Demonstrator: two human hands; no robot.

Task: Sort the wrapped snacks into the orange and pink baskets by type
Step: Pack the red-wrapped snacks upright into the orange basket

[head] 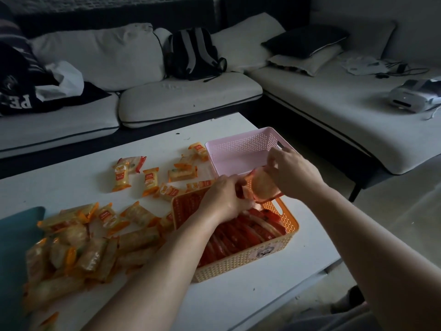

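Dark garment (pixel 22 101) reads "PE" (rest hidden).

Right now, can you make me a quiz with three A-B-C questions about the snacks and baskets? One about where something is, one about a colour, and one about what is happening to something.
1. Where is the pink perforated plastic basket?
A. on a sofa
B. on the floor
C. on the white table, beyond the orange plastic basket

2. What colour are the wrapped snacks lying inside the orange basket?
A. blue
B. red
C. green

3. The round snack in a red-edged clear wrapper is:
A. pinched between the left hand and the right hand
B. lying flat on the table
C. resting in the pink basket

Answers: 1 C, it stands on the table behind the orange one. 2 B, red wrappers fill that basket. 3 A, both hands hold it in the air above the baskets.
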